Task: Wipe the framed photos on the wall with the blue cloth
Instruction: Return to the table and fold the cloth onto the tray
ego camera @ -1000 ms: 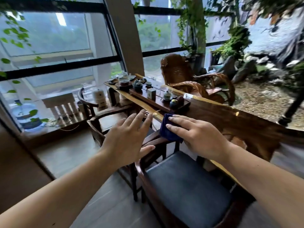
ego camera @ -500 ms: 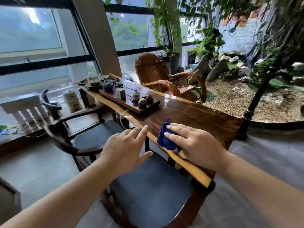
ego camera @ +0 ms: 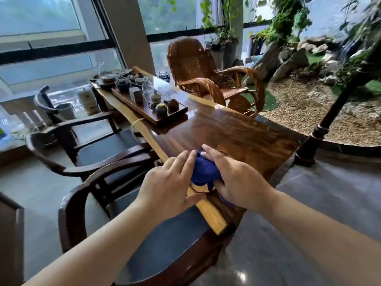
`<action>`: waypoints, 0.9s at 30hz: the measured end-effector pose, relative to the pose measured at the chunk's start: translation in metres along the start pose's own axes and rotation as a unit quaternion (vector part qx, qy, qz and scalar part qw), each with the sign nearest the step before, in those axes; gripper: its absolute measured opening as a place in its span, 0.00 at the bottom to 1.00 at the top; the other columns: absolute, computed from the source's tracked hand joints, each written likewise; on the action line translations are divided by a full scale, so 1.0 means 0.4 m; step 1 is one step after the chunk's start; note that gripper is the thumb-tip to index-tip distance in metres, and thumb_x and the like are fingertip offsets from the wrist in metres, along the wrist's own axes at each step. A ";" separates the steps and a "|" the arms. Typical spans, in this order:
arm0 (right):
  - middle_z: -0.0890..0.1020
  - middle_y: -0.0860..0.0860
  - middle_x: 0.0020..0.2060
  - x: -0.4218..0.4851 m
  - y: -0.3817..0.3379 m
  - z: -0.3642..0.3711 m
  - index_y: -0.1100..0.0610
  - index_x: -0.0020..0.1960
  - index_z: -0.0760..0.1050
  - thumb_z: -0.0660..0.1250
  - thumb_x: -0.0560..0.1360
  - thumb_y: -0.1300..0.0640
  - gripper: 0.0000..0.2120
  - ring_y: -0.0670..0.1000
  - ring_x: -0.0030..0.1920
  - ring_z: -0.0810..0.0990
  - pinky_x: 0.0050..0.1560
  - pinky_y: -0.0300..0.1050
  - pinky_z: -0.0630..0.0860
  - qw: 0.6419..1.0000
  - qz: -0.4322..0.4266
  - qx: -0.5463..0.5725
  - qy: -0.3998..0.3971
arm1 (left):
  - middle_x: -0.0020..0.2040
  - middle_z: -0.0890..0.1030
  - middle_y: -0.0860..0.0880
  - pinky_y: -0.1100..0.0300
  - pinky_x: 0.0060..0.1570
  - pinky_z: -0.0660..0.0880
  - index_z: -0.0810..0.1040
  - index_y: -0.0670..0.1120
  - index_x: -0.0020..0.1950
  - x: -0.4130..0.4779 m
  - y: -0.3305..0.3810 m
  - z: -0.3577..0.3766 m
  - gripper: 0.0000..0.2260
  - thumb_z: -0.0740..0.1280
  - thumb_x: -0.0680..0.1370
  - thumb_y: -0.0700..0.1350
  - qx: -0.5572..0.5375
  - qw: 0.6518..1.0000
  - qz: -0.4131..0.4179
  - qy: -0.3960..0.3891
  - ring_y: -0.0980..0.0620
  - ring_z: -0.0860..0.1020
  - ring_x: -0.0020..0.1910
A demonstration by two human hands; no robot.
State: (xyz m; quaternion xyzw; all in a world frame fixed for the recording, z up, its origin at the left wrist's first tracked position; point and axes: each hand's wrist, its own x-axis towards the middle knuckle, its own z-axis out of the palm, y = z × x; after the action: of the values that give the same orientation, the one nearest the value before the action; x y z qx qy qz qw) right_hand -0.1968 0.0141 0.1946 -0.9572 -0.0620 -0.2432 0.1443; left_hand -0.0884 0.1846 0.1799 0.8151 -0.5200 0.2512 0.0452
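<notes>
Head view, from the grip outward: right hand (ego camera: 240,180) closed around a bunched dark-blue cloth (ego camera: 204,172), fingers over the top, thumb tucked under, a scrap of blue showing below the palm. Left hand (ego camera: 168,186) holding nothing, fingers loosely spread, fingertips touching the cloth's near side, thumb over the pale live edge of the long glossy brown wooden bench (ego camera: 237,131). Cloth therefore in hand, just above the bench's near end, not lying flat on it.

Progress, as a judgement: early. No framed photos and no picture wall anywhere in sight; only windows, plants and furniture. Cloth gathered, wiping not begun; finding the wall and every frame on it left to do.

Edges and room: dark round-backed wooden armchair with a blue-grey seat (ego camera: 144,234) directly below both forearms, its curved rail close to the left arm. Near corner of the bench just under the right wrist. Dark wooden tea tray with small pots (ego camera: 148,106) well apart, farther up the bench. Open grey floor to the right, bounded by a dark turned post (ego camera: 313,139) and a gravel bed beyond it.
</notes>
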 end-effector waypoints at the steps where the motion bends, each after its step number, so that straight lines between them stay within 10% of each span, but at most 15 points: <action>1: 0.79 0.57 0.60 0.000 0.018 0.007 0.62 0.74 0.59 0.64 0.68 0.60 0.36 0.54 0.58 0.79 0.56 0.47 0.76 1.000 0.005 0.011 -0.002 | 0.64 0.79 0.42 0.52 0.39 0.81 0.69 0.39 0.71 0.015 0.008 0.020 0.42 0.62 0.70 0.70 0.001 1.000 0.000 -0.002 0.44 0.81 0.56; 12: 0.79 0.60 0.59 0.050 0.235 0.102 0.66 0.71 0.63 0.71 0.68 0.63 0.35 0.54 0.57 0.79 0.60 0.43 0.74 0.999 -0.005 0.015 -0.040 | 0.35 0.80 0.52 0.57 0.27 0.71 0.80 0.46 0.47 0.184 -0.012 0.208 0.11 0.72 0.67 0.50 0.034 0.997 0.059 -0.043 0.50 0.77 0.29; 27: 0.83 0.51 0.52 0.106 0.546 0.200 0.58 0.61 0.75 0.66 0.68 0.53 0.22 0.50 0.50 0.82 0.50 0.41 0.78 0.994 0.006 0.082 -0.070 | 0.35 0.80 0.52 0.56 0.29 0.72 0.79 0.47 0.44 0.296 -0.071 0.372 0.08 0.67 0.68 0.48 0.025 0.992 -0.001 -0.123 0.49 0.79 0.32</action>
State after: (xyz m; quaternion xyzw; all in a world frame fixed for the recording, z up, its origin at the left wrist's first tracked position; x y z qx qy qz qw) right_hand -0.0825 -0.1670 0.0941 -0.9573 -0.0860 -0.1686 0.2187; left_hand 0.0298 0.0501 0.1098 0.8411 -0.5145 0.1623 -0.0390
